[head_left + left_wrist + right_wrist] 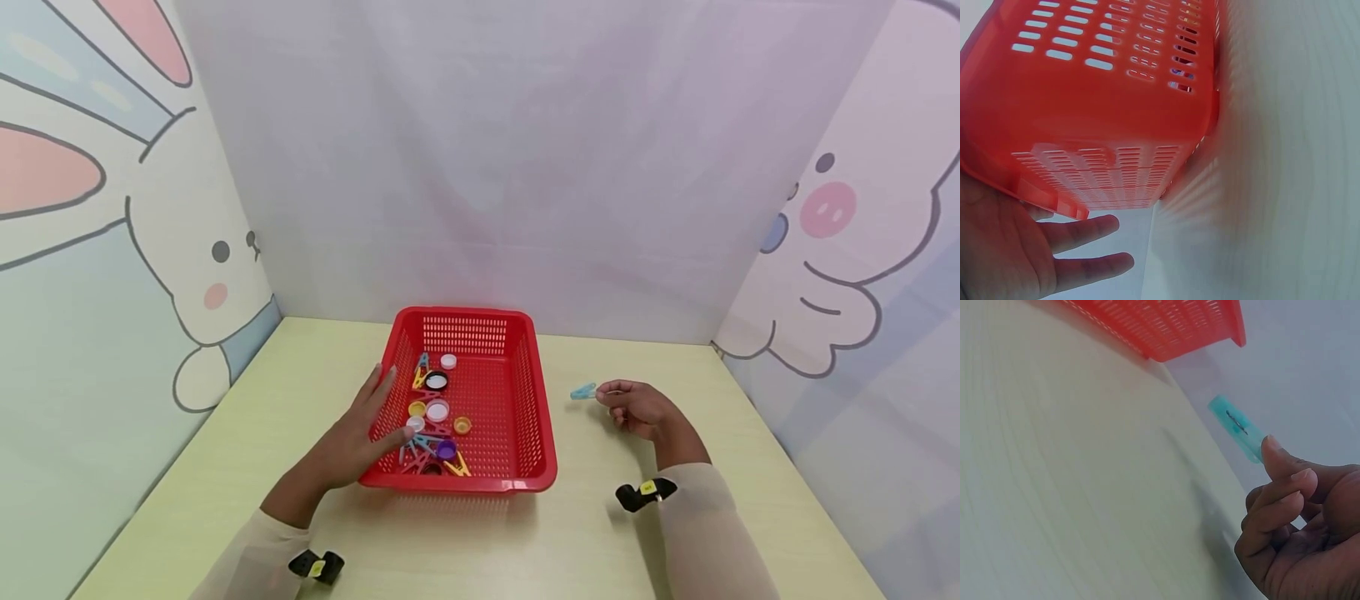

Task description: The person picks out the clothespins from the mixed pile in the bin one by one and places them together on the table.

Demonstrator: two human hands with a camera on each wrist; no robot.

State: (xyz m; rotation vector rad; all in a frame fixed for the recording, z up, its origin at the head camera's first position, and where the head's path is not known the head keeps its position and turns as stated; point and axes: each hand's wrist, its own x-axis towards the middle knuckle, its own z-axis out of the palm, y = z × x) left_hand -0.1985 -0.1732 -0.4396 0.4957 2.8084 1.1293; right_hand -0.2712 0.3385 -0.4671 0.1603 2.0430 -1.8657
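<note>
**Left hand spread, right hand pinching a small pale-blue, see-through plastic clothespin**

At the left, we see straight, parted fingers beside the left rim of a red, rectangular plastic basket, the thumb reaching over its inside; how firmly they bear there we cannot tell. To steady it, a light, flat touch should be enough, as its thin slotted walls may flex.

Inside, mostly left and near, we find slim yellow clothespins with blue and pink ones, among round, shallow caps: white, black-ringed, purple and amber.

Right of the basket and apart from it, the pale-blue clothespin hangs over the pale yellow, faintly grained table. We hold it by one end between thumb and fingers, its thin dark spring uncovered. A gentle pinch serves best, we judge: a hard squeeze could twist the slick plastic loose.
</note>
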